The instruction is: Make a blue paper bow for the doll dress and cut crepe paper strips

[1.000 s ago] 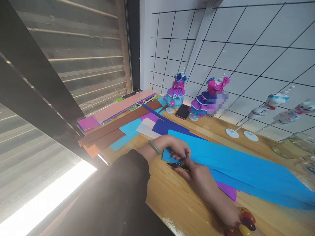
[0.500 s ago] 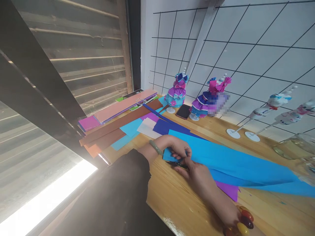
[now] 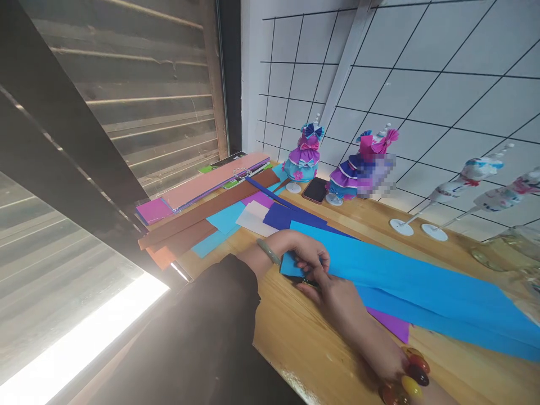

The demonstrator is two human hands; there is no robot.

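A long bright blue sheet of crepe paper [image 3: 405, 273] lies folded in layers across the wooden table. At its near left end, my left hand [image 3: 311, 252] is closed with bent fingers on the sheet's edge. My right hand [image 3: 337, 292] is wrapped round a small pair of dark scissors [image 3: 310, 282], touching the left fingertips. The blades point left along the sheet's short end and are partly covered by the paper. A purple sheet [image 3: 392, 325] pokes out below the blue one, beside my right forearm.
Cut pieces in light blue [image 3: 223, 218], white [image 3: 255, 218], dark blue [image 3: 291, 216] and brown [image 3: 181, 229] lie to the left. Behind stand two dressed mini mannequins [image 3: 304, 160], a phone [image 3: 315, 190], two bare mannequins [image 3: 458, 180] and a glass vessel [image 3: 491, 256].
The scissor blades have slipped further under the blue paper's edge and show less. The blue sheet's far right end has shifted slightly downward. Both hands stay nearly in place.
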